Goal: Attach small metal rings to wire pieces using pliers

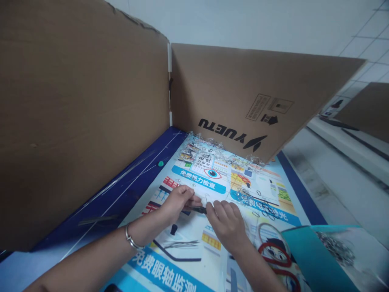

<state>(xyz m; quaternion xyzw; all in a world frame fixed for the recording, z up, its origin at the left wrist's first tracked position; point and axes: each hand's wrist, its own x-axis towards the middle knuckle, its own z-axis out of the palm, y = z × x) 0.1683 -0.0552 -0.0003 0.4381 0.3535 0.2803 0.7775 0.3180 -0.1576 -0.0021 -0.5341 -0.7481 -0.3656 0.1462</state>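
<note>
My left hand [180, 205], with a silver bangle at its wrist, is pinched closed near the middle of the printed sheet. What sits between its fingertips is too small to make out. My right hand [226, 221] is closed just to the right, with its fingers curled round one end of a dark narrow object [197, 209] that spans the gap between both hands. The kind of this object is not clear. A thin wire loop [206, 198] rises above it. Right of my hands lies a tangle of fine wire and clear beads [243, 198].
Cardboard panels [91, 101] stand at the left and the back [206, 81]. Clear beaded pieces [212, 142] line the back panel's foot. Red-handled scissors [275, 259] lie right of my forearm, by a teal-edged container [319, 255] with silvery pieces. Thin strips [182, 244] lie in front.
</note>
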